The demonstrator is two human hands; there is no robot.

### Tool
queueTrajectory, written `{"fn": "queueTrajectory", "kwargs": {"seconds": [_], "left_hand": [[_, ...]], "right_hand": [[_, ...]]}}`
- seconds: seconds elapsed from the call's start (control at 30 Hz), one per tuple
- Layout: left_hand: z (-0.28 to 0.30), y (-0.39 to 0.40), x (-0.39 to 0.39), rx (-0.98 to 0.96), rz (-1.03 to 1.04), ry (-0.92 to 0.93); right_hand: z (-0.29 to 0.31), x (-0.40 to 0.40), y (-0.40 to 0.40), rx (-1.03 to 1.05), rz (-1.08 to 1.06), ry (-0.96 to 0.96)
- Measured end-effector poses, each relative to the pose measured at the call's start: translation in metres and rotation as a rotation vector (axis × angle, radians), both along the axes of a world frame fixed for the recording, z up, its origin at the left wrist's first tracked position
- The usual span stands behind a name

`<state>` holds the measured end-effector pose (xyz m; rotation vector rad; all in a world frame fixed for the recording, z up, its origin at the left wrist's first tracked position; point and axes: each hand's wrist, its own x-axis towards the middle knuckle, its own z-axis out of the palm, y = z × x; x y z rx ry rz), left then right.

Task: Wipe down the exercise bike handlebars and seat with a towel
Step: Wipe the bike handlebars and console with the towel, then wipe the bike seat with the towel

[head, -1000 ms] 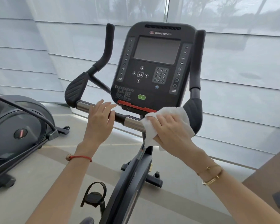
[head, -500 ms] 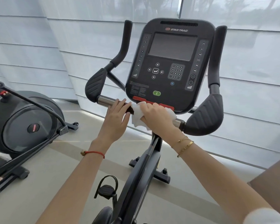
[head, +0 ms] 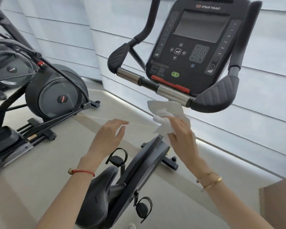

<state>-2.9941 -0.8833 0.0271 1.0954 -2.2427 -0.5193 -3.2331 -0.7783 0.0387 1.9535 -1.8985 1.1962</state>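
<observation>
The white towel [head: 168, 118] — crumpled, corners flaring — is bunched in the right hand [head: 182, 136], fingers curled round it; the left hand [head: 110, 138] hangs loose-fingered, empty.

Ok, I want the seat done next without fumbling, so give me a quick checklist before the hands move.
1. Towel gripped in right hand: ok.
2. Left hand free, holding nothing: ok.
3. Both hands off the handlebar: ok.
4. Seat in view, nothing lying on it: ok.
5. Towel touching the seat: not ok, it is up in the air below the handlebar.
6. Towel clean enough for the seat: cannot tell.
</observation>
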Motion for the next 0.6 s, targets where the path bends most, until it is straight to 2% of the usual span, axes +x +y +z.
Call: {"fn": "queueTrajectory", "kwargs": {"seconds": [0.07,0.13,0.23,0.37,0.6], "left_hand": [[-0.010,0.024,0.016,0.058,0.053,-0.006],[-0.022,0.046,0.032,0.099,0.119,-0.005],[-0.042,0.082,0.056,0.154,0.230,-0.006],[-0.064,0.126,0.083,0.209,0.362,0.002],[-0.090,0.156,0.103,0.252,0.445,0.015]], "right_hand": [[-0.018,0.013,0.018,0.109,0.060,-0.294],[-0.031,0.026,0.034,0.277,0.022,-0.555],[-0.051,0.046,0.057,0.524,-0.015,-0.828],[-0.070,0.068,0.079,0.640,0.018,-0.987],[-0.093,0.088,0.086,0.762,0.045,-0.939]]}}
